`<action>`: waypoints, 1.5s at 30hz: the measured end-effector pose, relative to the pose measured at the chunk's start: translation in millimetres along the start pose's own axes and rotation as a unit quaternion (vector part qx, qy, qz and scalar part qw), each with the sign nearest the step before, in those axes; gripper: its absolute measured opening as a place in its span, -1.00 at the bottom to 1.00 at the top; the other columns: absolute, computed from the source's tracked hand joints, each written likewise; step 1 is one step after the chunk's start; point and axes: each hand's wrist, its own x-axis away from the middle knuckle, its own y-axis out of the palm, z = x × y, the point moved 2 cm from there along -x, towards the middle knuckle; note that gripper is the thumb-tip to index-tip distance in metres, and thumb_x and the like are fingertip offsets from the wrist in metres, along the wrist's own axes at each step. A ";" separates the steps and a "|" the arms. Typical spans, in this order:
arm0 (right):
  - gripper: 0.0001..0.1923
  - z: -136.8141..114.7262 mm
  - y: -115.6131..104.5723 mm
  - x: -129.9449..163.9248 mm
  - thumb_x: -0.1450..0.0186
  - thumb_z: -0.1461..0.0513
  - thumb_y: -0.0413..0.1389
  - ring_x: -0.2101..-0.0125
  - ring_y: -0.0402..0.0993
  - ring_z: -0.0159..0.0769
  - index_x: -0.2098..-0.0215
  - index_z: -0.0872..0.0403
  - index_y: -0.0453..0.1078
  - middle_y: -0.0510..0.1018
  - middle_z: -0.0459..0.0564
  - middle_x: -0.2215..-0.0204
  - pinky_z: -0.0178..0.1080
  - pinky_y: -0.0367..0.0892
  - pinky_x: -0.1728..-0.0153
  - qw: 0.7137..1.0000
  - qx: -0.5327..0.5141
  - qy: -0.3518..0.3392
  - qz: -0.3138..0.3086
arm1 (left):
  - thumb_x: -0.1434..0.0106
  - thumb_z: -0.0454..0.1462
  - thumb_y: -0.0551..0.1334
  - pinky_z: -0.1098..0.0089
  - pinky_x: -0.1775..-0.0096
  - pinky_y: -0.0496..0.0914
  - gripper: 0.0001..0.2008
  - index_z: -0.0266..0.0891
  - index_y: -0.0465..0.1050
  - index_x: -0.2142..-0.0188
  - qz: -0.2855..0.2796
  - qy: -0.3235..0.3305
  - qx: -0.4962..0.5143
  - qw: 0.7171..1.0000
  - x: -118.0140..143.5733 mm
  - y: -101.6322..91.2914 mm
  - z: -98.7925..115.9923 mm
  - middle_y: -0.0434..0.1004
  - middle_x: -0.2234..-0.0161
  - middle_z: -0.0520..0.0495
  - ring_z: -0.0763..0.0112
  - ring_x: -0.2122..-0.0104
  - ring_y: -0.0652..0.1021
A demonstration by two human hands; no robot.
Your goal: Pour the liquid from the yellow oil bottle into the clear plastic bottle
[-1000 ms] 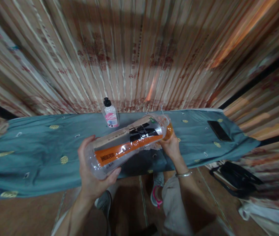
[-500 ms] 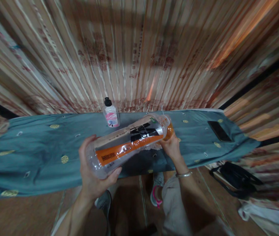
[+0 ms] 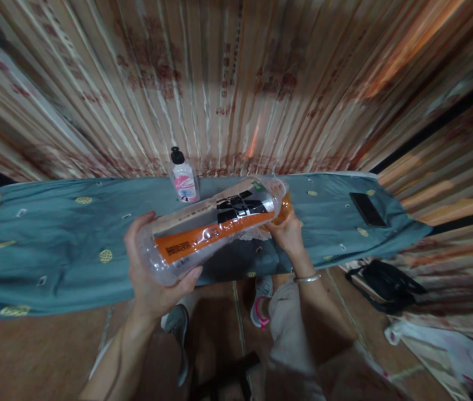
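Observation:
My left hand [image 3: 148,287] is wrapped round the base of a large clear plastic bottle [image 3: 215,229] with an orange, black and grey label. The bottle lies tilted across the view, its neck end higher and to the right. My right hand [image 3: 289,233], with a bracelet at the wrist, is closed on an amber see-through container [image 3: 287,205] close to the bottle's neck. The neck covers much of that container, so its full shape is hidden. Crinkled clear plastic [image 3: 255,234] shows below the bottle, beside my right fingers.
A small pump-top bottle [image 3: 185,182] with a pink label stands behind the large bottle on the teal patterned cloth [image 3: 65,245]. To the right lies a dark phone-like slab [image 3: 367,209]. A black bag [image 3: 390,284] rests low at right, before striped curtains [image 3: 203,83].
The whole scene sits slightly higher in view as the camera shifts. Both hands keep their hold, and the large bottle's tilt looks nearly the same.

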 end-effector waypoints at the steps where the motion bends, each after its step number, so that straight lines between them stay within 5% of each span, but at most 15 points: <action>1: -0.14 0.3 -0.8 0.1 -0.04 -0.16 0.43 0.00 0.73 0.21 -0.18 0.08 0.43 0.76 0.23 0.01 0.15 0.60 -0.04 1.000 0.002 -0.002 -0.002 | -0.11 0.13 0.49 -0.20 -0.06 0.55 -0.14 0.02 0.39 -0.36 0.000 -0.003 0.004 1.000 -0.1 0.0 0.7 0.48 -0.19 -0.20 -0.13 -0.02 0.60; 10: -0.13 6.2 -4.0 -2.4 -0.03 -0.20 0.43 -0.02 0.71 0.20 -0.15 0.07 0.43 0.74 0.26 -0.02 0.15 0.59 -0.04 1.000 0.006 -0.017 -0.020 | -0.09 0.16 0.48 -0.21 -0.11 0.53 -0.16 -0.02 0.39 -0.30 -0.007 -0.023 0.000 1.000 -1.1 4.3 2.7 0.45 -0.20 -0.21 -0.17 -0.07 0.57; 23: 0.04 12.0 -12.4 -7.8 0.09 -0.28 0.47 -0.03 0.70 0.21 -0.19 0.08 0.41 0.74 0.24 -0.03 0.13 0.60 -0.05 0.999 -0.018 -0.019 -0.045 | -0.09 0.21 0.47 -0.11 0.08 0.60 -0.14 -0.08 0.35 -0.26 -0.008 -0.045 0.033 0.998 -5.1 20.4 10.2 0.52 -0.01 -0.19 -0.07 0.08 0.62; 37: -0.22 10.8 -8.6 -8.2 -0.17 -0.29 0.27 -0.07 0.66 0.13 -0.11 0.07 0.46 0.73 0.22 0.00 0.13 0.55 -0.13 0.997 -0.053 -0.048 -0.031 | -0.07 0.24 0.48 -0.07 0.00 0.61 -0.09 -0.14 0.32 -0.25 -0.013 -0.071 0.052 0.996 -5.4 28.4 9.2 0.51 0.00 -0.17 -0.03 0.03 0.62; 45: -0.25 15.2 -8.7 -13.0 -0.30 -0.27 0.17 -0.16 0.62 0.05 -0.21 0.06 0.44 0.68 0.20 -0.16 0.11 0.48 -0.25 0.995 -0.063 -0.066 -0.045 | -0.10 0.27 0.45 -0.11 -0.06 0.59 -0.09 -0.12 0.26 -0.26 -0.023 -0.076 0.066 0.995 -3.4 34.2 8.5 0.51 -0.01 -0.16 0.02 0.03 0.62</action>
